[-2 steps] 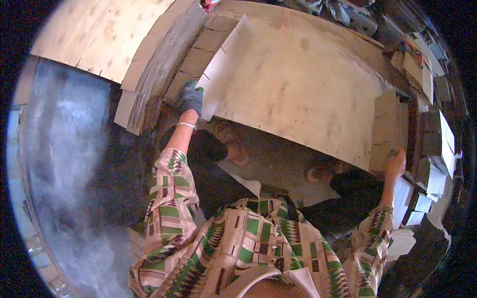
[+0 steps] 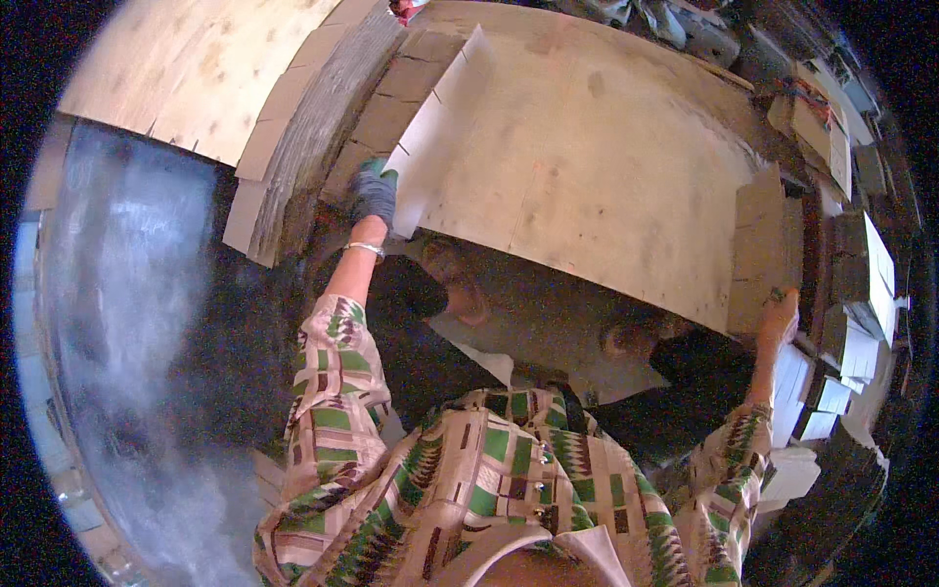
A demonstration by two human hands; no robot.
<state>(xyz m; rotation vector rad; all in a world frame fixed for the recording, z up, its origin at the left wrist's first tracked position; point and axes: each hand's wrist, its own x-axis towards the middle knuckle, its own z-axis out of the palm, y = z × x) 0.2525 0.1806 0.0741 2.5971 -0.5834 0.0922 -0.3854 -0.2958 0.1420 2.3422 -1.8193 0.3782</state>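
My left hand (image 2: 374, 196), in a dark grey glove with green at the fingers, is closed on the near end of a slotted cardboard strip (image 2: 430, 127). This long pale strip stands on edge along the left side of a plywood board (image 2: 577, 166); its thumb-side face is whitish. At the board's near right corner, my bare right hand (image 2: 780, 315) closes round the near end of a brown slotted cardboard piece (image 2: 758, 245), also upright. The fingertips of both hands are partly hidden.
Left of the strip lie more slotted brown cardboard (image 2: 396, 103) and a stack with ragged grey edges (image 2: 318, 132). Another plywood board (image 2: 210, 73) is at the far left. Stacked cardboard pieces (image 2: 866, 274) stand at the right. My bare feet (image 2: 468, 298) show below the board.
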